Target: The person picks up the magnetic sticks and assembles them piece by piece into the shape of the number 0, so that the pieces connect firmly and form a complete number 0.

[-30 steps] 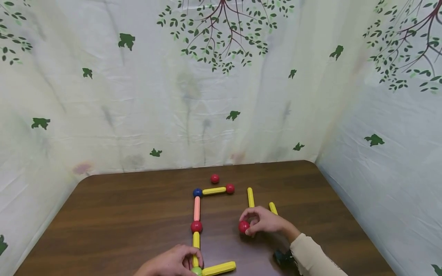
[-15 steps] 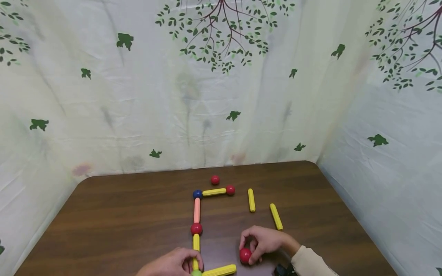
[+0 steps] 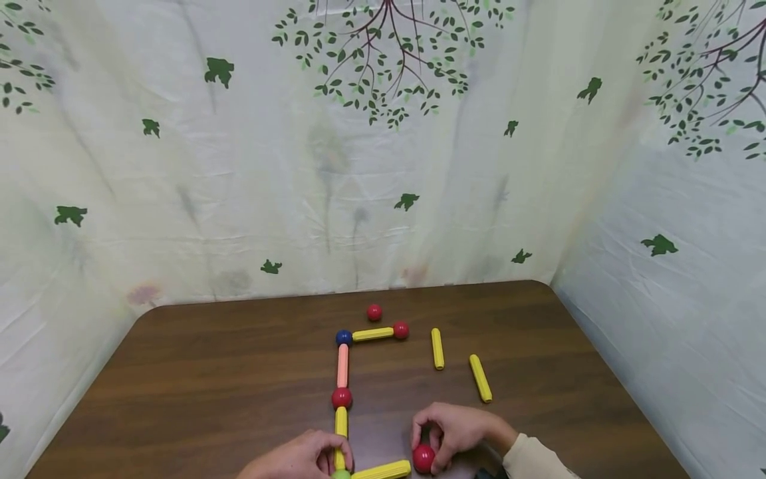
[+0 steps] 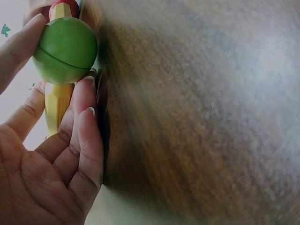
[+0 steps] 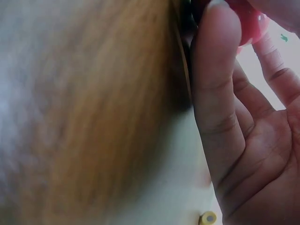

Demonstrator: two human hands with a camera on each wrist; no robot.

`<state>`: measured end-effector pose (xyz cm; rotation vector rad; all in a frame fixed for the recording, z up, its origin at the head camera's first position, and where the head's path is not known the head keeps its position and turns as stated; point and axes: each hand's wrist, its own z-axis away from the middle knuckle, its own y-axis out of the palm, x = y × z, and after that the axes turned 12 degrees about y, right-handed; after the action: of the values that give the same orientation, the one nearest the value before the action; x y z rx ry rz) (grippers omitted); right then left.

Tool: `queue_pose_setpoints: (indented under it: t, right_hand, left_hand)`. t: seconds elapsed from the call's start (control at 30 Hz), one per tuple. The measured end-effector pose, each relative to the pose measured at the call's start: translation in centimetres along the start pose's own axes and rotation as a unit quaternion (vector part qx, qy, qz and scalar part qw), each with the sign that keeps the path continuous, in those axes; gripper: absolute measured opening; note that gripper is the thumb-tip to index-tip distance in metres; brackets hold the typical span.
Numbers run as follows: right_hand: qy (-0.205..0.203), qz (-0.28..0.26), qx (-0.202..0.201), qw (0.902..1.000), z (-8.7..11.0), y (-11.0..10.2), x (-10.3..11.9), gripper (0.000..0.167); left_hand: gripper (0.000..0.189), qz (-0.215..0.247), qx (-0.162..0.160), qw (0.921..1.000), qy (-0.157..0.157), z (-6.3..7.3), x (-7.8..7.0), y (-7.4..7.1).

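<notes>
At the table's near side, my left hand grips a green ball between thumb and fingers. A yellow rod runs from that ball up to a red ball, and another yellow rod points right. My right hand pinches a second red ball close to this rod's right end; whether they touch, I cannot tell. Beyond, the joined chain continues through the red ball, a pink rod, a blue ball, a yellow rod and a red end ball.
Behind the chain lies a loose red ball. Two loose yellow rods rest to the right, beyond my right hand. The brown wooden table meets a white leaf-print curtain at its back edge.
My right hand has brought its red ball down the table towards me, beside the near yellow rod's end. It now leaves the two loose rods uncovered. My left hand stays put.
</notes>
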<state>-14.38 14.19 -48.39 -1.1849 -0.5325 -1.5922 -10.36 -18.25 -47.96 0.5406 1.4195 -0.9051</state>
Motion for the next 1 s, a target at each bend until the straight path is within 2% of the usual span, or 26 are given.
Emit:
queue_pose_setpoints:
  t: [0.37, 0.67, 1.0]
  right_hand:
    - [-0.017, 0.012, -0.002, 0.9998, 0.0, 0.5, -0.1, 0.029]
    - [-0.030, 0.022, -0.004, 0.9993, -0.1, 1.0, 0.2, 0.029]
    - [-0.028, 0.014, -0.012, 0.9994, 0.0, 1.3, 0.3, 0.029]
  left_hand:
    - [0.015, -0.004, 0.000, 1.0000, -0.007, 0.1, -0.1, -0.1]
    - [0.014, -0.022, 0.008, 0.9997, 0.006, 0.1, -0.2, -0.2]
    - [0.015, -0.011, 0.003, 0.9999, -0.004, 0.3, -0.2, 0.0]
